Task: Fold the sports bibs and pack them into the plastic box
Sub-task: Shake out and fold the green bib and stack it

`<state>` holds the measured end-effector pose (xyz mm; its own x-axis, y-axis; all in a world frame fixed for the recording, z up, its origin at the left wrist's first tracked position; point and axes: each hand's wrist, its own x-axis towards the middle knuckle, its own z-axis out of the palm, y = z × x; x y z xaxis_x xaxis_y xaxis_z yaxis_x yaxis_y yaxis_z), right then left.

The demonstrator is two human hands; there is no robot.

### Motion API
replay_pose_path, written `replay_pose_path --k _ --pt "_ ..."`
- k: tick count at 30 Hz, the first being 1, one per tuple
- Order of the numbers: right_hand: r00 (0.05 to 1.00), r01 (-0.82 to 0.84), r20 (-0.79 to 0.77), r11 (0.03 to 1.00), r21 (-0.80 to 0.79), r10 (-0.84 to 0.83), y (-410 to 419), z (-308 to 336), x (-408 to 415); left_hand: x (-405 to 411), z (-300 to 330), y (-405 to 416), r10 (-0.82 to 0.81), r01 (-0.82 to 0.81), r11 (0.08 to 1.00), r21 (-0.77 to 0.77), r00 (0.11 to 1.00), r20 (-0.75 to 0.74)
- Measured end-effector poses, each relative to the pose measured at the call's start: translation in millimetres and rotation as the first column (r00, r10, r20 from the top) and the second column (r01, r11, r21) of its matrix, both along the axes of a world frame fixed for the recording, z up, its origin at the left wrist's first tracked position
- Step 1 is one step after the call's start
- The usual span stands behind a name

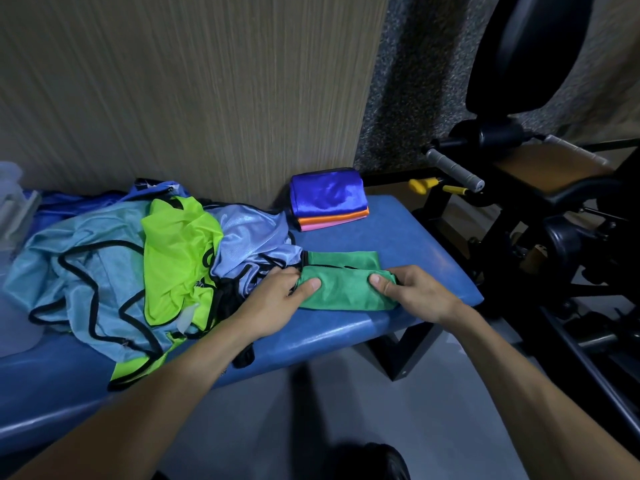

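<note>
left hand (281, 296): pinches green bib's (341, 289) left end, thumb on top
right hand (414, 294): pinches its right end, thumb on top
green bib: partly folded, 5 o'clock on blue tabletop (398, 233)
folded stack (329, 199): 1 o'clock of green bib, blue on top
unfolded pile (138, 268): 9 o'clock, touching green bib
plastic box (14, 202): far 9 o'clock edge, mostly cut off

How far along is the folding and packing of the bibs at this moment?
Done: a folded stack with a blue bib on top lies at the bench's far edge. In hand: the left hand and right hand pinch the green bib, partly folded. Left: the heap of loose bibs; nothing looks packed yet.
</note>
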<state>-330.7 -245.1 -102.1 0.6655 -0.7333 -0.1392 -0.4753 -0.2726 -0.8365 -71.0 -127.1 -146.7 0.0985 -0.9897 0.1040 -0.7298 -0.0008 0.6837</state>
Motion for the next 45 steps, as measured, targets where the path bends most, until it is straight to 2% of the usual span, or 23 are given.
replay_pose_path --k 5,9,12,16,19,23,28,33,39,42,45 --pt "0.991 0.008 -0.131 0.999 0.04 -0.002 -11.1 5.5 0.9 -7.7 -1.0 5.5 -0.062 0.068 0.986 -0.15 0.997 0.041" --pt "0.966 0.003 -0.258 0.997 0.072 0.016 -13.1 9.8 -6.4 -8.2 0.1 6.8 -0.137 0.135 0.988 -0.073 0.99 -0.029" --pt "0.965 0.031 -0.26 0.996 0.086 -0.007 -9.5 14.8 -6.0 -11.6 3.4 4.4 -0.063 0.062 0.998 -0.025 0.997 -0.047" --pt "0.953 0.114 -0.287 0.992 0.048 -0.095 -10.0 14.9 4.2 -19.1 15.5 -1.9 0.082 -0.076 0.996 0.047 0.987 -0.141" --pt "0.936 0.166 -0.314 0.986 -0.011 -0.161 -10.7 16.5 11.0 -25.4 23.1 -7.6 0.177 -0.164 0.98 0.11 0.977 -0.118" --pt "0.902 0.255 -0.319 0.955 -0.154 -0.292 -11.7 10.8 20.5 -32.9 28.4 -10.7 0.303 -0.291 0.949 0.118 0.949 -0.092" --pt "0.826 0.3 -0.365 0.883 -0.361 -0.43 -10.2 -2.9 33.9 -34.6 30.1 -12.0 0.39 -0.387 0.92 0.059 0.92 -0.046" --pt "0.751 0.287 -0.416 0.821 -0.493 -0.513 -5.0 -10.4 43.3 -29.3 25.5 -13.5 0.397 -0.397 0.917 -0.033 0.918 -0.013" --pt "0.69 0.196 -0.476 0.773 -0.603 -0.546 3.4 -7.1 53.0 -30.9 22.7 -13.3 0.379 -0.354 0.917 -0.185 0.917 0.122" --pt "0.696 0.16 -0.476 0.762 -0.628 -0.538 5.2 -8.2 53.4 -36.5 19.2 -13.7 0.357 -0.27 0.925 -0.266 0.858 0.371" --pt "0.711 0.156 -0.459 0.756 -0.635 -0.533 6.8 -9.9 54.4 -35.7 19.8 -17.1 0.207 -0.013 0.949 -0.315 0.779 0.592"
